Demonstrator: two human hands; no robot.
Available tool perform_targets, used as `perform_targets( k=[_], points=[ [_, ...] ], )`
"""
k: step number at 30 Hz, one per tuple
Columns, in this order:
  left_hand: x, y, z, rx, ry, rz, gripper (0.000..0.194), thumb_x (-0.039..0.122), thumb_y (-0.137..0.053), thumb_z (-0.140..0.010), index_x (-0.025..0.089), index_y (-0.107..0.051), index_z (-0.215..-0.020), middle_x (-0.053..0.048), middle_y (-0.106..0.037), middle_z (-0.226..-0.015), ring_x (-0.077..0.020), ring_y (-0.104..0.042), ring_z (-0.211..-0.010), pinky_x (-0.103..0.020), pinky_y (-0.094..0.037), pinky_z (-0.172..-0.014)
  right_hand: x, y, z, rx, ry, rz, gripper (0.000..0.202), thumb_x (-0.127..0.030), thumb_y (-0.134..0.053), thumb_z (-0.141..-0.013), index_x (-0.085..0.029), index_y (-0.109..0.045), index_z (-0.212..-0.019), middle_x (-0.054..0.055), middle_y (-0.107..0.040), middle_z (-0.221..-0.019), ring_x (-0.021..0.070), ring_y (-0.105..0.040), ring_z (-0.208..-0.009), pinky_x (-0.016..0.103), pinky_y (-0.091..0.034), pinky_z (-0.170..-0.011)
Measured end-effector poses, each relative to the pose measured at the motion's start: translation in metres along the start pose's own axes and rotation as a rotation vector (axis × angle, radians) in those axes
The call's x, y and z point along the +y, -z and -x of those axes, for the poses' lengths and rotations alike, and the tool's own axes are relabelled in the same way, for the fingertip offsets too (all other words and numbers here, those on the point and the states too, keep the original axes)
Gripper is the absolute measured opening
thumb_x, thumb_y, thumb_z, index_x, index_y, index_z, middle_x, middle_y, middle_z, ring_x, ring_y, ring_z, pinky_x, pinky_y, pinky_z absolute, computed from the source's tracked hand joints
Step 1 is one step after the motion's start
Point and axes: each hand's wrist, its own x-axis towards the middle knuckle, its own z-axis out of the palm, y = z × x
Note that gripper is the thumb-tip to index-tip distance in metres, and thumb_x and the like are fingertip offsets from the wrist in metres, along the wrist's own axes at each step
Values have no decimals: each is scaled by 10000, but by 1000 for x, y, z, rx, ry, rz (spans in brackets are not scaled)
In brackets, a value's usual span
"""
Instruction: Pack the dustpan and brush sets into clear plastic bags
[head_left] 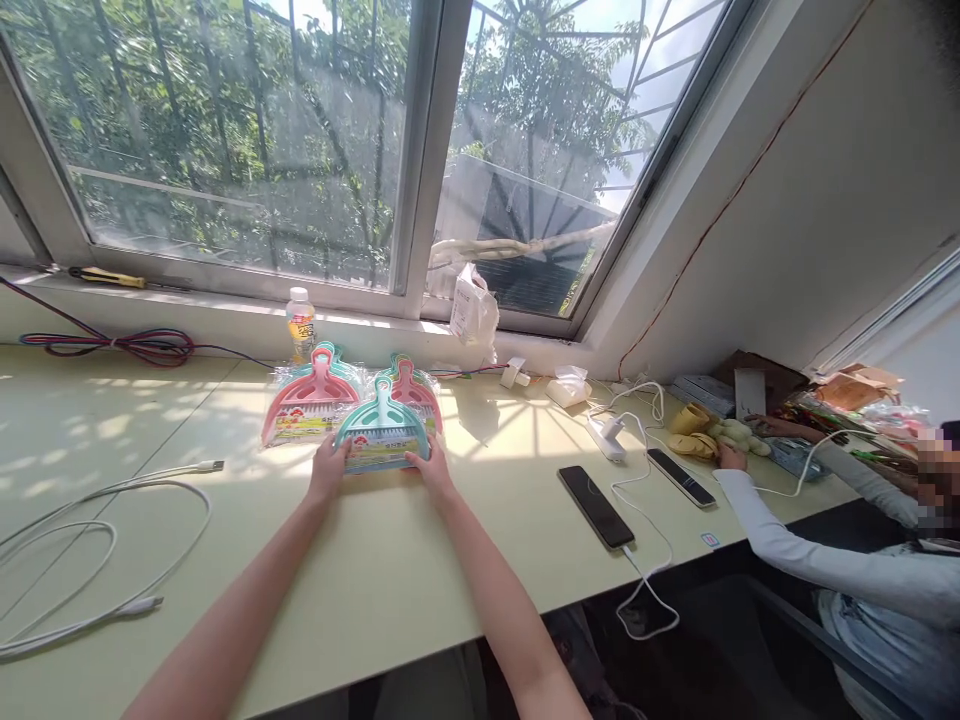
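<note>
Between my hands is a teal dustpan-and-brush set (382, 425) in clear wrapping, with a printed label across its front. My left hand (328, 468) grips its left lower corner. On the opposite corner, my right hand (431, 466) is closed with the thumb in front. Just behind to the left, a pink dustpan-and-brush set (315, 390) lies in front of more teal ones. Another pink set (417, 385) is behind the held one, partly hidden by it.
Behind the sets stands a drink bottle (301, 325). White cables (157, 480) lie at left; a bundled red-blue cord (112, 347) is at the back. Phones (596, 508), a power strip (606, 440) and a co-worker's hand (731, 457) are to the right. A bag (474, 305) leans by the window.
</note>
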Motion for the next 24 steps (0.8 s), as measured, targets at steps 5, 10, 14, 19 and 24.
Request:
perform_targets(
  k=[5,10,14,19,24],
  points=[
    [9,-6,7,-104,65,164,370,471,-607,-781,171,-606,-997,-97,-710,-886,-262,-686,-732,-345,-564,-537,-9,5,4,75,-37,-46,599,-288,-802,-635,-258,-573,-1188,56,-710,-1028,254,-707,-884,443,-634,-754],
    [22,-4,15,-225,40,264,552,588,-517,-858,147,-584,-1184,-75,-702,-828,-199,-665,-584,-313,-545,-486,-42,26,11,113,-8,-39,574,-270,-800,-645,-189,-600,-1177,60,-729,-955,242,-709,-828,455,-625,-803],
    [25,13,14,39,-82,168,527,531,-335,-963,154,-540,-1269,-53,-696,-815,-162,-656,-582,-307,-555,-588,-69,79,15,262,48,-41,525,-263,-831,-601,-195,-644,-1086,55,-734,-939,215,-703,-789,412,-635,-787],
    [16,31,-2,457,-175,-201,287,210,-389,-912,200,-620,-1082,-83,-699,-1045,-224,-665,-964,-402,-508,-935,-91,187,21,470,10,100,347,-164,-786,-571,-180,-653,-892,63,-717,-854,204,-694,-720,380,-635,-731],
    [2,32,-11,450,-211,-246,250,129,-434,-837,203,-638,-961,-137,-622,-1123,-314,-505,-1241,-496,-369,-1101,-104,248,13,600,-8,479,125,-158,-715,-669,-191,-609,-727,154,-687,-804,229,-681,-657,387,-614,-662]
  ],
)
